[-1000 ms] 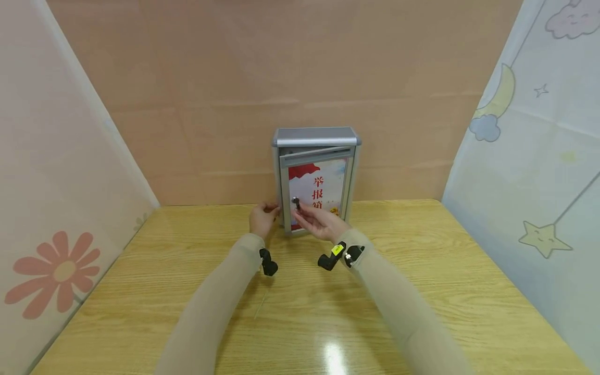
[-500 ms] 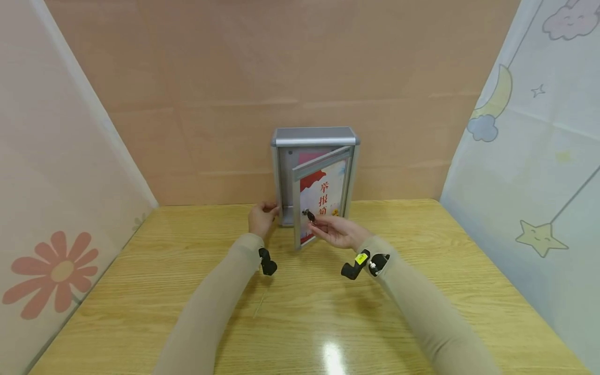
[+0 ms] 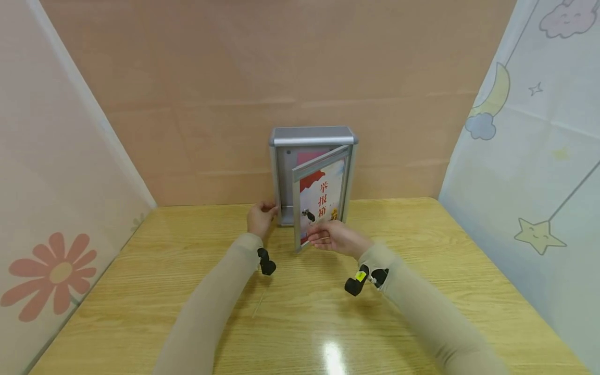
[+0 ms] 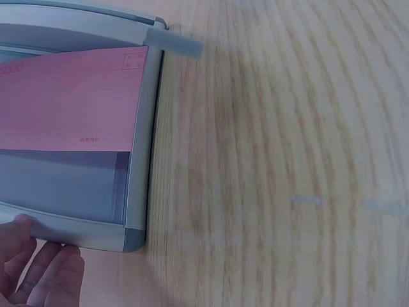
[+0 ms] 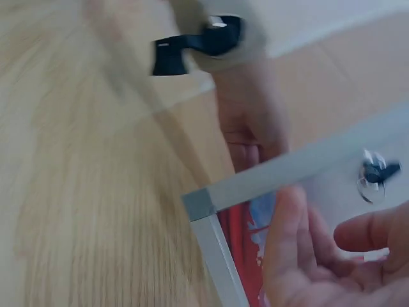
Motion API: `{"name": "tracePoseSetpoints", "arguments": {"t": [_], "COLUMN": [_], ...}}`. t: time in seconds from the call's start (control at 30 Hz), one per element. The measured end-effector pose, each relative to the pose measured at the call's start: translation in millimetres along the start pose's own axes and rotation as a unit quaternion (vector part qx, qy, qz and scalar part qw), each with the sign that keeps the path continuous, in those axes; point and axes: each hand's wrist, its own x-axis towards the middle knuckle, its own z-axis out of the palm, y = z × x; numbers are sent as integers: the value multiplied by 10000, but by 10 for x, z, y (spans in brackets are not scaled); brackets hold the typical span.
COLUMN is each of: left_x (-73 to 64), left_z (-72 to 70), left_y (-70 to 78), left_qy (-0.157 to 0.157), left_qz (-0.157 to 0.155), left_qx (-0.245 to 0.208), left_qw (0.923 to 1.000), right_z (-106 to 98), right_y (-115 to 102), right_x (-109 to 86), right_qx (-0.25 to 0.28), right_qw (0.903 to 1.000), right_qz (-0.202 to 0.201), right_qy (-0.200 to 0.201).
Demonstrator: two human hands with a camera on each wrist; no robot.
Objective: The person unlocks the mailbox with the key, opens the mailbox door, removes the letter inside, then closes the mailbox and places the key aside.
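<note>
Wood bench (image 3: 140, 291) under everything. Grey metal box (image 3: 314, 136) upright on it, nr back edge, ctr. Box door (image 3: 321, 195) swung out, R edge joined to box, L edge fwd; red/white print w/ Chinese chars on front. Pink envelope (image 4: 70, 102) inside box, upper pt, partly behind door in head view. L hand (image 3: 260, 220) clamped on box's L side edge nr btm, thumb on front rim, fingers on outer side. R hand (image 3: 339, 237) at door's lower L part, just below lock; thumb & fingers apart, fingertips at door; contact unclear. Black-headed key (image 3: 311, 215) in lock, R hand off it.
</note>
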Motion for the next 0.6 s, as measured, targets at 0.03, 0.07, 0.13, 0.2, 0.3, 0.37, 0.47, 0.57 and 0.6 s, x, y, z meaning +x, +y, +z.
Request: {"name": "tracePoseSetpoints", "arguments": {"t": [0.03, 0.07, 0.13, 0.2, 0.3, 0.37, 0.47, 0.57, 0.6], "left_x": [1, 4, 13, 19, 18, 13, 4, 1, 2], "left_z": [5, 10, 14, 11, 12, 12, 13, 9, 7], "left_y": [-6, -12, -21, -23, -20, -15, -7, 0, 1], "left_qy": [-7, -7, 7, 25, 36, 38, 32, 14, 7], "left_qz": [-1, 1, 4, 12, -9, -4, -18, -17, -14], "left_qx": [7, 14, 21, 42, 42, 53, 55, 48, 28], "left_qw": [10000, 10000, 10000, 10000, 10000, 10000, 10000, 10000, 10000], "right_z": [40, 80, 160, 239, 355, 428, 512, 557, 567], "right_y": [11, 20, 36, 49, 76, 94, 124, 149, 149], "right_x": [-17, -31, -45, -35, -5, 22, 57, 85, 89], "right_qx": [-494, -978, -1623, -1985, -1965, -1844, -1676, -1558, -1530], "right_qw": [9984, 9938, 9805, 9656, 9529, 9478, 9425, 9393, 9389], "right_qz": [-152, -330, -660, -977, -1248, -1402, -1553, -1639, -1663], "right_qy": [220, 416, 889, 1368, 1946, 2192, 2441, 2581, 2594]}}
